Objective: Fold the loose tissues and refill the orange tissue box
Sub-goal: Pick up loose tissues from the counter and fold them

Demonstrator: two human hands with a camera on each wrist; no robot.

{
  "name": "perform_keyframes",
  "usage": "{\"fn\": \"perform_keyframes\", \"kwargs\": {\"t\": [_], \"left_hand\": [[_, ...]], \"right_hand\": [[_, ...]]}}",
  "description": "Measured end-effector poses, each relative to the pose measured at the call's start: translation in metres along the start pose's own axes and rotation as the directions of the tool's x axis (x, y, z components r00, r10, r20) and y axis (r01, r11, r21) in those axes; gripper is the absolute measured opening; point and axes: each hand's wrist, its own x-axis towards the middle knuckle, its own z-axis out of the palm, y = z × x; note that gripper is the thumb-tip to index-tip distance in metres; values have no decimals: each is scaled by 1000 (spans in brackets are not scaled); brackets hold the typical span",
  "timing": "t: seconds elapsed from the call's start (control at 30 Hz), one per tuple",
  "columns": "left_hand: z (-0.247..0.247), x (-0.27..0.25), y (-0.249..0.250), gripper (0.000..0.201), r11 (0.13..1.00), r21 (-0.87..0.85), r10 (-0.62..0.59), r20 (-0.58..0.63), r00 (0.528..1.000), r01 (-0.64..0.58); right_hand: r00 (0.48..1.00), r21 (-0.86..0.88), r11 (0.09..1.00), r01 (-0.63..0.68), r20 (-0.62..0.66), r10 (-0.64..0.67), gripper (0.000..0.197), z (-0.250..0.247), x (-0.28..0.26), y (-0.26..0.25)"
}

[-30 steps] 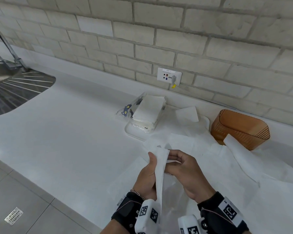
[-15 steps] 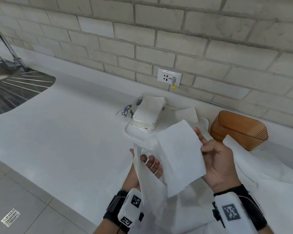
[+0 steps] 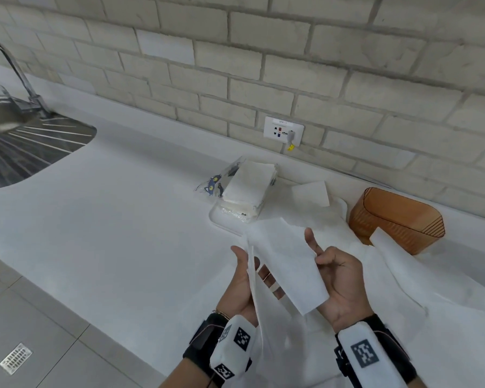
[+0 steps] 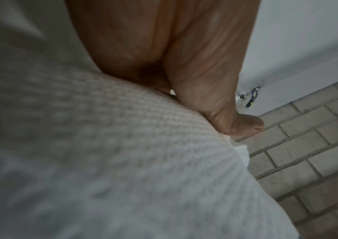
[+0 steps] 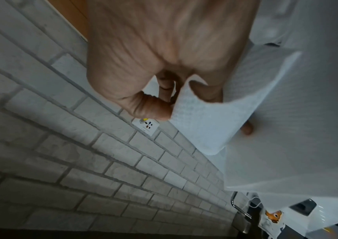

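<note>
A white tissue (image 3: 289, 264) hangs spread in the air between my two hands, above the counter's front part. My left hand (image 3: 242, 281) holds its left edge, thumb (image 4: 245, 124) on one side and fingers behind the sheet. On the other side, my right hand (image 3: 339, 278) pinches the right edge between thumb and forefinger, and the right wrist view shows a corner of the tissue (image 5: 215, 126) curling over that thumb. The orange tissue box (image 3: 395, 217) lies at the back right by the wall, beyond my right hand. Loose tissues (image 3: 403, 289) cover the counter below and to the right.
A stack of folded tissues in a printed plastic pack (image 3: 247, 186) sits on a white tray (image 3: 224, 222) behind my hands. A wall socket (image 3: 283, 130) is above it. A steel sink (image 3: 25, 147) with a tap lies far left. The counter edge (image 3: 123, 326) drops to a tiled floor.
My hands were together on a narrow strip of tissue. The right hand has drawn away to the right, opening the tissue into a wide sheet between both hands.
</note>
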Motion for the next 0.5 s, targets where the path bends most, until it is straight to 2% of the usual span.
{"fn": "perform_keyframes", "kwargs": {"t": [0.07,0.13,0.17,0.23,0.3,0.37,0.43,0.5], "left_hand": [[2,-6,2,78,998,18,63,0,998,-63],[11,-21,9,131,990,79,125,-104,987,-117],[9,-24,9,125,985,81,159,-89,983,-152],[2,-26,11,66,989,50,142,-71,987,-139],[-2,-23,15,80,989,97,116,-55,992,-111],[-20,-6,14,93,982,186,44,-16,999,-40],[-28,-3,19,103,976,215,11,41,999,-20],[-34,0,17,109,971,238,3,29,1000,-10]], "right_hand": [[1000,-17,1000,19,9,-19,56,4,2,3],[992,-166,979,119,-21,-124,48,6,3,5],[975,-320,926,200,-30,-220,47,7,3,5],[916,-638,700,322,23,-400,47,3,3,6],[873,-819,444,364,134,-469,48,-4,4,8],[859,-892,271,361,205,-470,48,-11,4,11],[859,-917,180,355,244,-450,48,-13,4,14],[876,-934,130,332,254,-409,49,-14,4,17]]}}
